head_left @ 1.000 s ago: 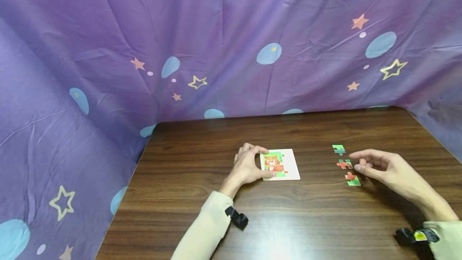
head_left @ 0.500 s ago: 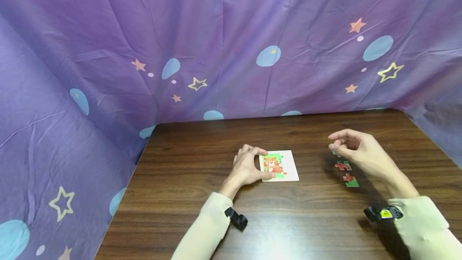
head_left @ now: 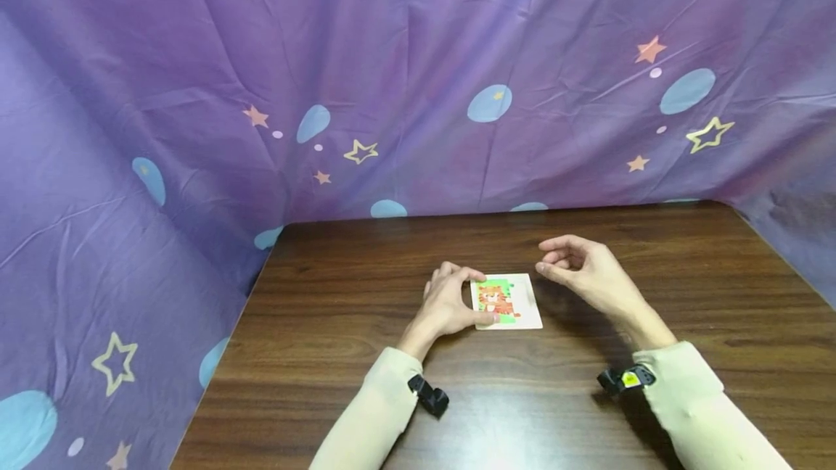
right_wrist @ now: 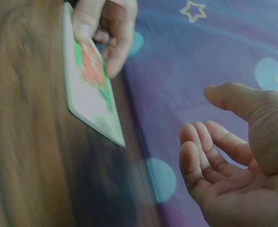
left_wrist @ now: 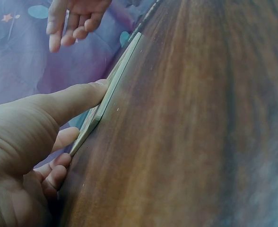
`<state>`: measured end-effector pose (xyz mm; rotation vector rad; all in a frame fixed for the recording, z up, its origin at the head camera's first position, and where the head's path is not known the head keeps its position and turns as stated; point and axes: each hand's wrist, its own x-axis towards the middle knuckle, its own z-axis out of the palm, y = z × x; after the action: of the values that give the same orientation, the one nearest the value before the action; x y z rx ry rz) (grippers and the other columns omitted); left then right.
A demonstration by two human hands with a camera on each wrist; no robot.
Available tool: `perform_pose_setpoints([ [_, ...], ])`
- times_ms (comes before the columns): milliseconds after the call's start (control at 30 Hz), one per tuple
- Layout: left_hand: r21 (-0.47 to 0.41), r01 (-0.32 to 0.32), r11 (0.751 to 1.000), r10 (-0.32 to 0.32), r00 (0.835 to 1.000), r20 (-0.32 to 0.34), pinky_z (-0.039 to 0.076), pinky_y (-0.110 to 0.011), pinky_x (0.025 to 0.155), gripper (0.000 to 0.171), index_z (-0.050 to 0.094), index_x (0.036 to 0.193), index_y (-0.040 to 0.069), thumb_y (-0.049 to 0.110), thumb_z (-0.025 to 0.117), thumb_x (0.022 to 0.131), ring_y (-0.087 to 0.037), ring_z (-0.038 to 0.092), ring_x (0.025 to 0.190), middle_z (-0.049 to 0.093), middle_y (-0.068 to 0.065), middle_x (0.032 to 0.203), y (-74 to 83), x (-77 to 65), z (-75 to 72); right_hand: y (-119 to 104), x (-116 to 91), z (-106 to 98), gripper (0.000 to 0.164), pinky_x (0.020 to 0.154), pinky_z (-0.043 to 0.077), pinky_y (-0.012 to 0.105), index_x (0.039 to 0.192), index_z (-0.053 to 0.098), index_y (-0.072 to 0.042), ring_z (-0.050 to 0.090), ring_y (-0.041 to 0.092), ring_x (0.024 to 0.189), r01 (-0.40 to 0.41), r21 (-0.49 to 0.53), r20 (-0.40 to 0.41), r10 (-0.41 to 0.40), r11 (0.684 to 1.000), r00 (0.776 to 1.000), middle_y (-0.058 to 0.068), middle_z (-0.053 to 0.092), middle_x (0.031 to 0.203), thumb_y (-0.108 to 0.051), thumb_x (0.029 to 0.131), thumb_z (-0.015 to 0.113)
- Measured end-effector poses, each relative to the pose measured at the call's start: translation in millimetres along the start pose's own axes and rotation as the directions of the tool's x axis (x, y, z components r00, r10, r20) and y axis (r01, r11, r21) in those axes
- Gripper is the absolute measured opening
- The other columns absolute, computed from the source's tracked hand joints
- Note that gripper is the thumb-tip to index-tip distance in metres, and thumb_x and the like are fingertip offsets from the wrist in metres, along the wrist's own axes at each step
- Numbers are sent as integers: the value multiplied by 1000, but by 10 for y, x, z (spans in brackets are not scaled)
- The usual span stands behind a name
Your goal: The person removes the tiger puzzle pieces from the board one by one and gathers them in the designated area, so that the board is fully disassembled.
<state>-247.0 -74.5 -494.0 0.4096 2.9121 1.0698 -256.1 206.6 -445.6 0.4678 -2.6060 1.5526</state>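
Observation:
A flat white puzzle board [head_left: 527,304] lies on the dark wooden table, with part of an orange and green animal picture filling its left side. My left hand [head_left: 447,303] holds it from the left, thumb at the near edge and index finger at the far edge. The left wrist view shows that thumb [left_wrist: 84,98] on the board's rim. Just right of the board, my right hand [head_left: 594,274] hovers over the table. In the right wrist view its fingers [right_wrist: 203,142] are loosely bent, thumb apart, nothing between them. The loose puzzle pieces are hidden under the right hand and wrist.
The wooden table [head_left: 353,296] ends at the back against a purple cloth [head_left: 405,93] printed with stars and blue spots. More cloth [head_left: 59,238] hangs along the left side. Each wrist wears a black camera strap.
My right hand has moved left from beside the loose puzzle pieces, rising and passing over them, to near the board. My left hand stays on the board.

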Motion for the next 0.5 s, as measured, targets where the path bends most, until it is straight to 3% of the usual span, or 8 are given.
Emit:
perform_pose_setpoints([
  [200, 2, 9, 1000, -9, 1000, 15, 41, -46, 116, 72, 73, 141, 26, 39, 104, 76, -26, 53, 135, 58, -5, 142, 18, 6, -1, 37, 46, 218, 43, 74, 58, 21, 134, 70, 5, 73, 9, 85, 9, 22, 17, -10, 1000, 1000, 15, 79, 106, -16, 100, 85],
  [500, 3, 13, 1000, -13, 1000, 8, 41, -46, 115, 72, 74, 140, 26, 39, 104, 75, -26, 54, 133, 58, -5, 140, 17, 9, 1, 143, 44, 380, 47, 71, 59, 24, 136, 70, 5, 72, 17, 89, -5, 12, 86, 4, 1000, 996, 16, 76, 112, -18, 99, 87],
])
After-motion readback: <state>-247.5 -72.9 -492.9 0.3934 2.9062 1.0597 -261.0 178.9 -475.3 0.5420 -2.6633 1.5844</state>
